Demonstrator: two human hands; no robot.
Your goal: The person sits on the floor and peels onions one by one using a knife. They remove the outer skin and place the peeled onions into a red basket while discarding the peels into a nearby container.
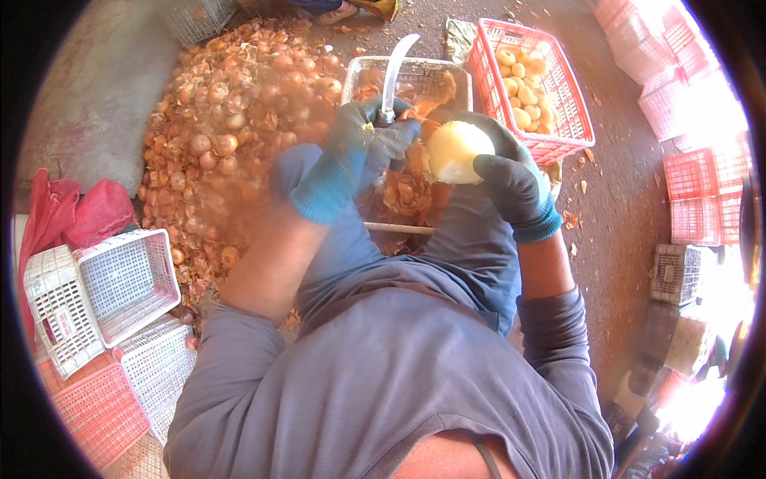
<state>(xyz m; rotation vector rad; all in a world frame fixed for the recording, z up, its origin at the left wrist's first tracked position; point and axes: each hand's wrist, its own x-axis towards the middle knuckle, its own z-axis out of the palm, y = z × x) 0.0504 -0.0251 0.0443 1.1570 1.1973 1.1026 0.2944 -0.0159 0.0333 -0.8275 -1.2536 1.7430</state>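
My left hand (368,138), in a dark-palmed glove with a blue cuff, grips a knife (395,69) whose curved blade points up and away from me. In my right hand (514,164), gloved alike, sits a pale, mostly peeled onion (458,152). A strip of brown onion skin (428,114) hangs between the two hands, near the onion's left side. Below them, between my knees, stands a white plastic crate (413,63) holding loose onion skins (407,194). The knife's handle is mostly hidden by my fingers.
A large heap of unpeeled onions (224,143) lies on my left. Peeled onions (523,90) fill part of a red crate (571,90) at the far right. White crates (128,287) and a red net sack (99,212) are at left; stacked crates (691,194) line the right. Beyond the heap, a person's foot (339,13) shows.
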